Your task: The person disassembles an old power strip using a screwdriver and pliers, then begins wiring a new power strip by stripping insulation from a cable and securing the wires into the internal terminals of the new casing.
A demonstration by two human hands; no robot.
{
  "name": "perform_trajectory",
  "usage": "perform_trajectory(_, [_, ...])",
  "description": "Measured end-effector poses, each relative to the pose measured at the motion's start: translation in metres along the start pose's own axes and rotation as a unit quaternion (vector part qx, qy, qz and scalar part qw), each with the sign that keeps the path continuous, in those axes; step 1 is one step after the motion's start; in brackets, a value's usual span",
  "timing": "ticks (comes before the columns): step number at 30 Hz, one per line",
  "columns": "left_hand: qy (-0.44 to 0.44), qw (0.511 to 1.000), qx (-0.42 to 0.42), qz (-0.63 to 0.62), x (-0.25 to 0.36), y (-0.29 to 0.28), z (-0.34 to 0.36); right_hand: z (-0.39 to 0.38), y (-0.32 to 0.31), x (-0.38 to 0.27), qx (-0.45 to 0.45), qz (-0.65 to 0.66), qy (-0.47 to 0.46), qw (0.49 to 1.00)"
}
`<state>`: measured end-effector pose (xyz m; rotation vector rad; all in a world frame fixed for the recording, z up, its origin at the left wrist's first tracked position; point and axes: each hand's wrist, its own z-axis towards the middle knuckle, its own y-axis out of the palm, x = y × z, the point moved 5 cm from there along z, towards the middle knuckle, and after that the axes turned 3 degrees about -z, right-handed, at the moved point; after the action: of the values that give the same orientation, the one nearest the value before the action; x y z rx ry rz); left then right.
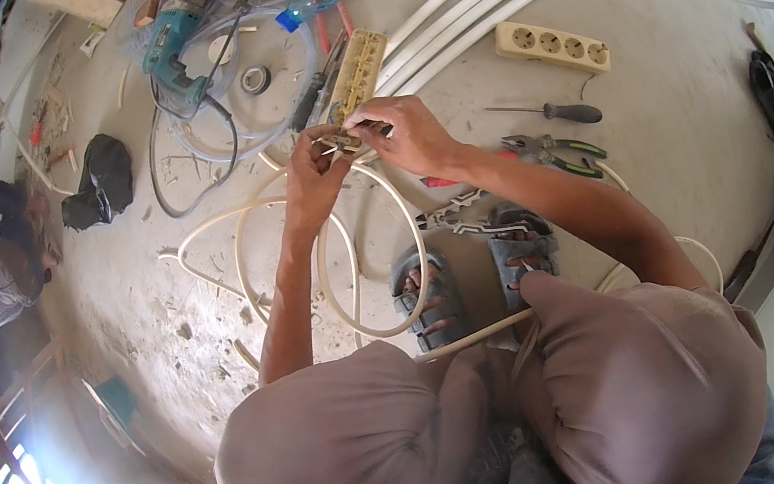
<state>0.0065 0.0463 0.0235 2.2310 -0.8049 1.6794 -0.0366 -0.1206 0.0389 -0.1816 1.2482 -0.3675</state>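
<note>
Evidently, your left hand pinches the cream cable by its wire end; your right hand bunches alongside, grip unclear. Opened power strip just beyond, on floor; cable loops below; screwdriver off right.

A cream cable curls in loops near an opened, slanting power-strip housing.

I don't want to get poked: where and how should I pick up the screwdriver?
Probably best by its handle, coming from the right: the screwdriver lies flat, with that thick dark end to the right and its thin shaft pointing left. Pliers lie just below it in the picture, so that way looks more crowded.
</note>
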Motion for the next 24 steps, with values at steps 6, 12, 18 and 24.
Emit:
perform_trajectory(6, [-0.014,1.0,-0.022,0.009,0.001,0.005,0.001,-0.005,0.003,0.001,0.003,-0.036,-0.036,0.999])
perform_trajectory(12, [0.009,1.0,-0.005,-0.027,0.0,0.005,0.001,-0.009,0.004,-0.002,-0.018,-0.082,-0.066,0.994])
perform_trajectory(18, [0.008,0.995,-0.011,-0.096,-0.001,0.01,0.006,-0.008,0.0,-0.01,0.005,-0.117,-0.074,0.99])
perform_trajectory(24, [-0.007,0.994,-0.018,-0.106,0.001,0.012,0.006,-0.004,-0.004,-0.008,0.005,-0.115,-0.075,0.991])
